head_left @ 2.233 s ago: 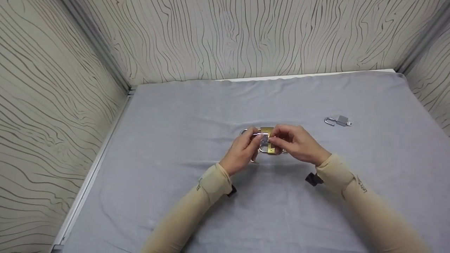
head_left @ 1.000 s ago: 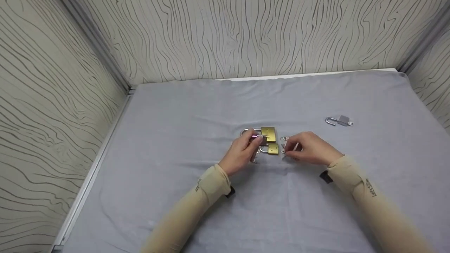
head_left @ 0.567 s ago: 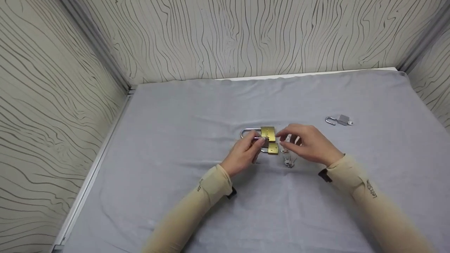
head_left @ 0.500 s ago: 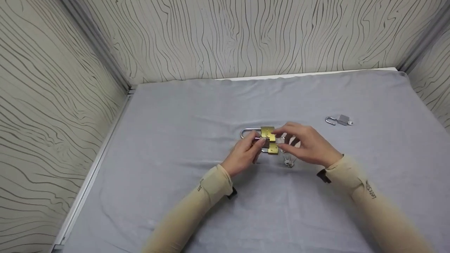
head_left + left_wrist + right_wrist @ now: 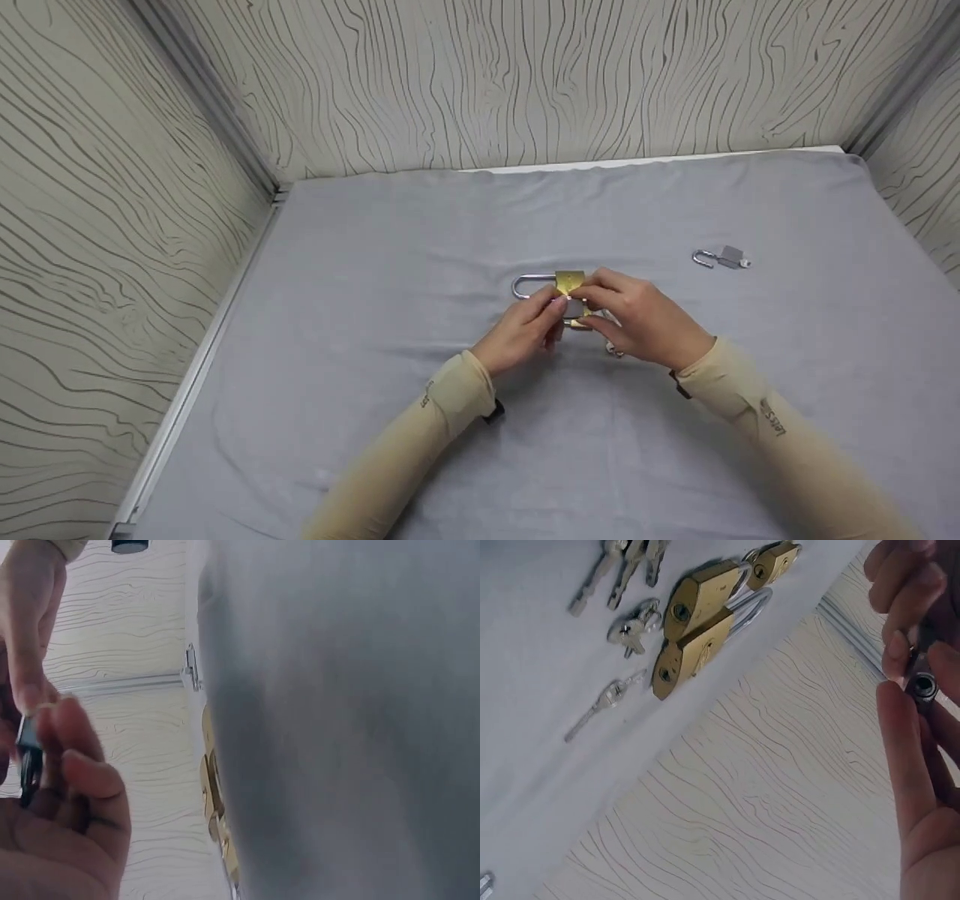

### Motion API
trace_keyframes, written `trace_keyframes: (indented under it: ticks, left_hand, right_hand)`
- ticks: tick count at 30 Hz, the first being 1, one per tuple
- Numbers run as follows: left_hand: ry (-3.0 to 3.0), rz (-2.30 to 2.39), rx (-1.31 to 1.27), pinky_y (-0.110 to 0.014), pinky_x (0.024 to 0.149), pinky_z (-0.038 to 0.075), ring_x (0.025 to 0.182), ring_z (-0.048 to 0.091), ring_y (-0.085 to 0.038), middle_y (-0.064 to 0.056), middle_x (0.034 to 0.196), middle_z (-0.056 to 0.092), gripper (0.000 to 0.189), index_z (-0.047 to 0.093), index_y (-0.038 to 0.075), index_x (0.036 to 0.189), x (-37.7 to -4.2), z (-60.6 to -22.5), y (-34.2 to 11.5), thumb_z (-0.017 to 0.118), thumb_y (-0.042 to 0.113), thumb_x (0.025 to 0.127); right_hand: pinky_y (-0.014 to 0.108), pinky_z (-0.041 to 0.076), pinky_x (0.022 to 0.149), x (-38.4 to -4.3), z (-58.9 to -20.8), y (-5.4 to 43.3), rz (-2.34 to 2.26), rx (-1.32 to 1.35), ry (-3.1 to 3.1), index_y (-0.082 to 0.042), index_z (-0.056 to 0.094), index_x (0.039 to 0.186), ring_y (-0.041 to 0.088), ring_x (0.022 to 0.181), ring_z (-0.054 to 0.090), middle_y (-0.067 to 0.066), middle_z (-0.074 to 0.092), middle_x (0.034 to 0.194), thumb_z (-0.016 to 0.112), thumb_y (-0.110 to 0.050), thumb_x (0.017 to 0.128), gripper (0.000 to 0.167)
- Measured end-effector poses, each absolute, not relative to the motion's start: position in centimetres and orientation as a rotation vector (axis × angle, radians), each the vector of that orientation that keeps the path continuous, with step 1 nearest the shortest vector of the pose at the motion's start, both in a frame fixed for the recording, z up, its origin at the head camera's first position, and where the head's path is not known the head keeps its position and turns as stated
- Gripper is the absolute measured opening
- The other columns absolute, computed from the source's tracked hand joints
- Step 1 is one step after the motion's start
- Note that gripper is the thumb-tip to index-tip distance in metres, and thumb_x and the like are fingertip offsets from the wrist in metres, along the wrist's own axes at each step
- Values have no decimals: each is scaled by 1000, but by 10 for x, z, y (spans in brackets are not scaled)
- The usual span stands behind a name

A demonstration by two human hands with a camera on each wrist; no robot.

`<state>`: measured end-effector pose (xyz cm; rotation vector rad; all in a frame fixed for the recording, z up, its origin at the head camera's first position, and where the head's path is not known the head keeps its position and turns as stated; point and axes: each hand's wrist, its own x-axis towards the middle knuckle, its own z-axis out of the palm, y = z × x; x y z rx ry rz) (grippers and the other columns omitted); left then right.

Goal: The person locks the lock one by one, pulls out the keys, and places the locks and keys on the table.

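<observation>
A small grey padlock (image 5: 574,308) is held up over the brass padlocks. My left hand (image 5: 519,331) grips it from the left; the metal shows dark between the fingers in the left wrist view. From the right, the thumb and index finger of my right hand (image 5: 651,318) pinch its body at opposite edges. The right wrist view shows the padlock's keyhole end (image 5: 924,685) facing the camera, with no key in it. Fingers cover much of its shackle. Below lie a large brass padlock (image 5: 570,280) with a long shackle and a smaller brass padlock (image 5: 580,325), partly hidden.
Several keys (image 5: 614,349) lie on the grey cloth (image 5: 420,247) below my right hand. A third brass padlock (image 5: 775,564) shows in the right wrist view. Another grey padlock (image 5: 730,257), shackle open and key inserted, lies at the back right. Patterned walls (image 5: 480,82) enclose the table.
My right hand set keys down beside the brass padlocks, then moved left to the grey padlock and now pinches it. The left hand has kept its hold, nearly still.
</observation>
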<state>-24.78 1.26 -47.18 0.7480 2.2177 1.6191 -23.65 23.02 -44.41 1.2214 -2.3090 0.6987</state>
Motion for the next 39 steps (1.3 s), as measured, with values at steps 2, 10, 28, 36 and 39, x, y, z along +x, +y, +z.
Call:
trace_keyframes:
  ticks: [2, 10, 28, 36, 39]
  left_hand:
    - [2258, 1589, 752, -24, 61, 49, 65, 55, -11, -3, 82, 61, 33, 59, 4, 113, -250, -471, 11, 41, 32, 114]
    - [2367, 1470, 754, -25, 70, 58, 88, 72, -30, -18, 109, 71, 21, 60, 7, 124, -252, -470, 5, 56, 20, 109]
    - [2672, 752, 994, -33, 92, 54, 103, 66, -18, -6, 112, 71, 20, 72, 8, 118, -240, -480, 11, 61, 19, 105]
    - [2742, 607, 1097, -39, 96, 54, 109, 68, -24, -7, 117, 71, 20, 70, 8, 114, -236, -482, 14, 62, 23, 105]
    - [2752, 606, 1121, -38, 96, 54, 108, 68, -24, -7, 115, 71, 20, 71, 7, 114, -236, -484, 14, 62, 22, 104]
  right_hand:
    - [30, 58, 68, -237, -445, 234, 710, 1208, -2317, -2, 72, 110, 16, 81, 68, 8, 66, 102, 85, 7, 80, 34]
    - [32, 59, 68, -238, -456, 240, 706, 1168, -2443, -4, 72, 108, 16, 82, 68, 7, 66, 101, 84, 4, 82, 29]
    - [38, 56, 74, -243, -480, 230, 700, 1040, -2783, -3, 76, 98, 19, 82, 65, 6, 69, 91, 85, 3, 80, 21]
    - [38, 51, 72, -243, -480, 228, 651, 1054, -2800, -9, 78, 93, 13, 75, 59, 2, 68, 84, 89, -7, 79, 19]
    - [39, 52, 73, -244, -480, 227, 630, 1044, -2814, -8, 79, 94, 14, 76, 60, 2, 68, 85, 90, -8, 78, 19]
